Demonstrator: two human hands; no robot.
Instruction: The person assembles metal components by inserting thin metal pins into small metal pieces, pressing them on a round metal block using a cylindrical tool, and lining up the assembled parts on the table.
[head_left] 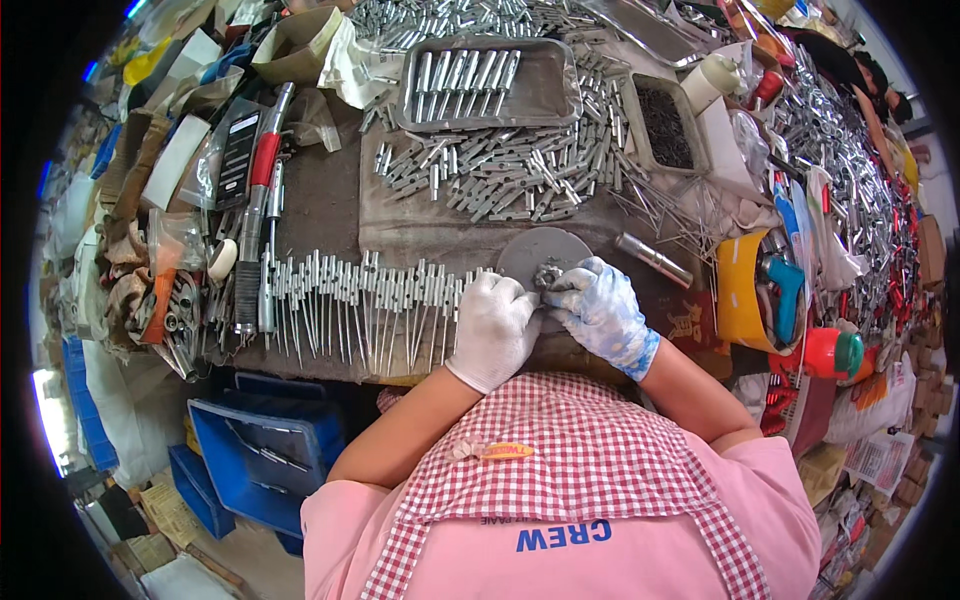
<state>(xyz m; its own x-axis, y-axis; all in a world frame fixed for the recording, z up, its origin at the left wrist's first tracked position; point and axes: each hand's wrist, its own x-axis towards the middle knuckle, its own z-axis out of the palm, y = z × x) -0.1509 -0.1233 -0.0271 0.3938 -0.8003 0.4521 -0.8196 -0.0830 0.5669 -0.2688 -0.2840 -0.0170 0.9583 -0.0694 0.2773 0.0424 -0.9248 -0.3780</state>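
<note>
My left hand [493, 328], in a white knit glove, has its fingers curled in at the table's near edge. My right hand [607, 315], in a white and blue glove, meets it from the right with fingers pinched together. At the right fingertips is a small shiny metal part [547, 274], over a round grey disc [530, 250]. My fingers hide most of what they grip. To the left of my left hand, a row of metal tubes with thin rods [365, 285] lies along the edge.
Loose metal tubes [490, 170] are heaped beyond the disc. Behind them, a tray [410, 112] bears several finished-looking metal handles [468, 80]. A bin of dark small pieces [690, 162] and a metal cylinder [652, 260] lie right. Blue crates [205, 415] stand below left.
</note>
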